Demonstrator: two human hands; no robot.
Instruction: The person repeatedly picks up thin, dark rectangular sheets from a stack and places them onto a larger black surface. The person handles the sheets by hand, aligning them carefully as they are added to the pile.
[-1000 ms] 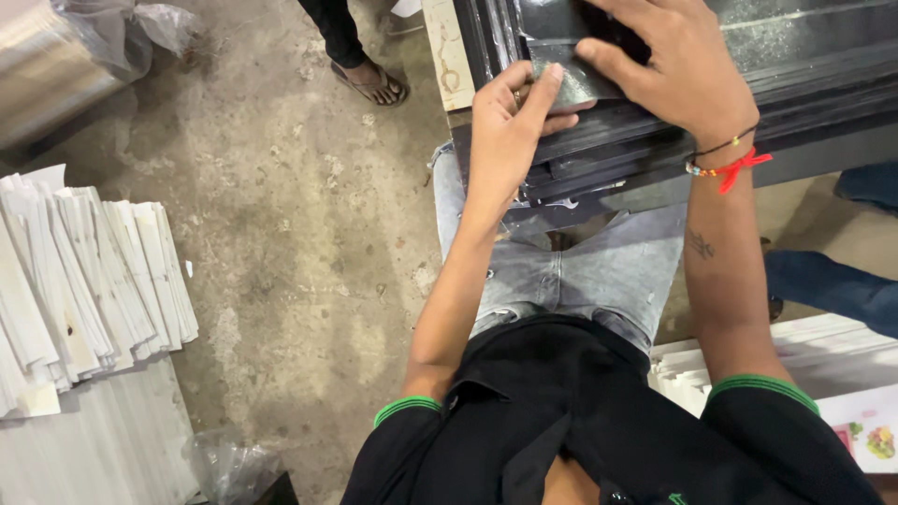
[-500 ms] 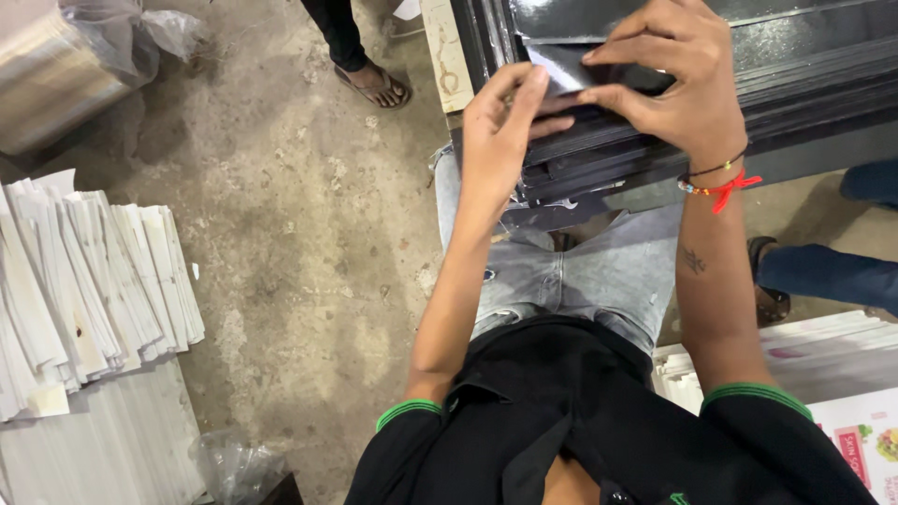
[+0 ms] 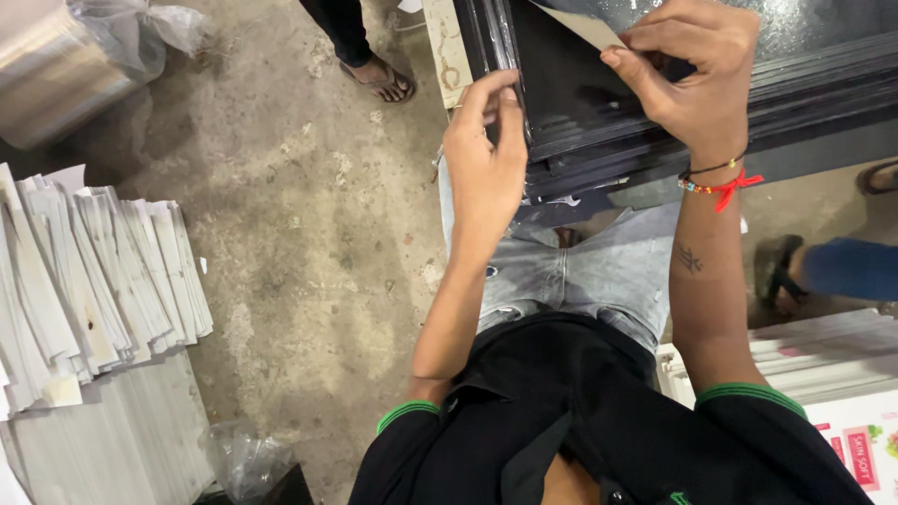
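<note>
Bare concrete floor (image 3: pixel 309 234) lies below us. Our right hand (image 3: pixel 697 79) pinches the pale sheet (image 3: pixel 585 26) atop the black frame stack (image 3: pixel 655 122) on our lap; our left hand (image 3: pixel 486 159) clamps that stack's left edge. We should peel slowly, holding it steady.

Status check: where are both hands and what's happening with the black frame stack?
Left hand gripping near edge of black frame stack. Right hand pinching pale sheet on top. Nothing between the hands.
</note>
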